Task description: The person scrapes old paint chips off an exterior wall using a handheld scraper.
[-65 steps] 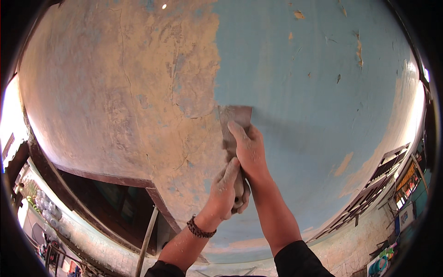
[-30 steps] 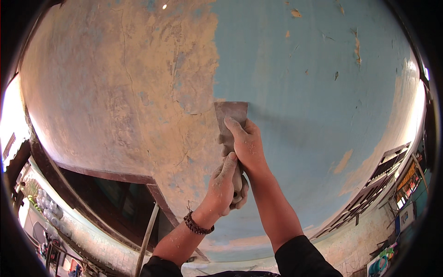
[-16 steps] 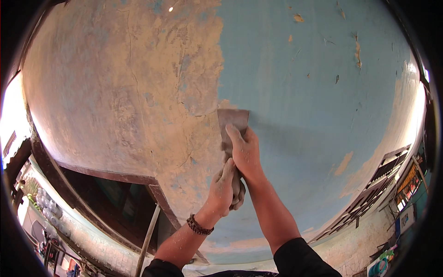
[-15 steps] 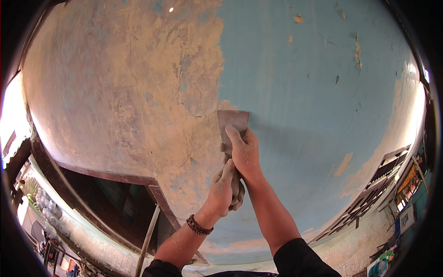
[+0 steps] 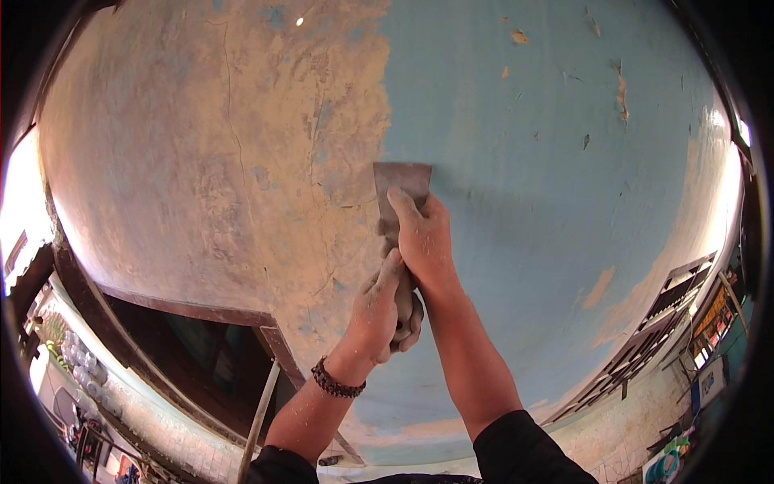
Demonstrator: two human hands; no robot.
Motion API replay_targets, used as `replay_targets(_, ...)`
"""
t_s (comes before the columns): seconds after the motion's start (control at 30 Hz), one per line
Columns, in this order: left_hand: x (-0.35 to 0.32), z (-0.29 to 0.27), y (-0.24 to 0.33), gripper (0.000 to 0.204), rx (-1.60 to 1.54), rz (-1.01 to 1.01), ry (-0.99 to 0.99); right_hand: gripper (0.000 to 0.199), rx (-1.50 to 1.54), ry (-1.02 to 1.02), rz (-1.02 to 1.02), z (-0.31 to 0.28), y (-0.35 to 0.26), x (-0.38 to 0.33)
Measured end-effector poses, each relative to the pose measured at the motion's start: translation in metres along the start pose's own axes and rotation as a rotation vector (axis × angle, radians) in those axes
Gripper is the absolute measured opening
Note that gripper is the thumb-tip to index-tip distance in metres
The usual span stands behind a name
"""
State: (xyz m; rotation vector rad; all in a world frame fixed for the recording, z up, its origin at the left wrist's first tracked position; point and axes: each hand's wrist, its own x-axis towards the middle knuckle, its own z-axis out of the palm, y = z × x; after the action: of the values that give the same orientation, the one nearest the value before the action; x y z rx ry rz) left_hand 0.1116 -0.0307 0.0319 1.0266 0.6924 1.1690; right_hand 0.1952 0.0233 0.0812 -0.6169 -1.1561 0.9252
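Both my hands grip a paint scraper (image 5: 401, 177), its wide grey blade laid against the wall where blue paint (image 5: 516, 234) borders bare, tan-and-grey plaster (image 5: 193, 169). My right hand (image 5: 426, 240) is closed round the upper part of the tool, its thumb pressed along the blade's face. Below it, my left hand (image 5: 377, 305) wraps the handle, which the fingers mostly hide. A dark beaded bracelet (image 5: 337, 381) circles my left wrist. Pale dust and flecks stick to both hands and forearms.
A dark-framed opening (image 5: 201, 347) lies at lower left, with a pole (image 5: 260, 419) leaning before it. Slatted vents (image 5: 637, 347) run along the lower right. Clear plastic bottles (image 5: 84, 359) sit at far left. Cracks and chipped spots (image 5: 622, 97) mark the wall.
Both hands have pushed the scraper up the wall and slightly left. The blade now covers the small tan notch that showed at the paint's edge.
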Motion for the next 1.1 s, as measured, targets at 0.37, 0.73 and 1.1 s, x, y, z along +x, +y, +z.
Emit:
replay_targets(0.37,0.004,0.000,0.003,0.040,0.025,0.040,-0.020,0.025,0.014,-0.018,-0.053,-0.001,0.004,0.004)
replay_targets(0.73,0.005,0.003,0.017,0.039,-0.005,0.036,-0.054,0.024,0.046,0.007,-0.021,0.007,-0.010,0.014)
replay_targets(1.1,0.009,0.021,0.042,0.040,0.000,0.046,-0.103,0.025,-0.041,-0.002,-0.181,0.003,-0.022,0.040)
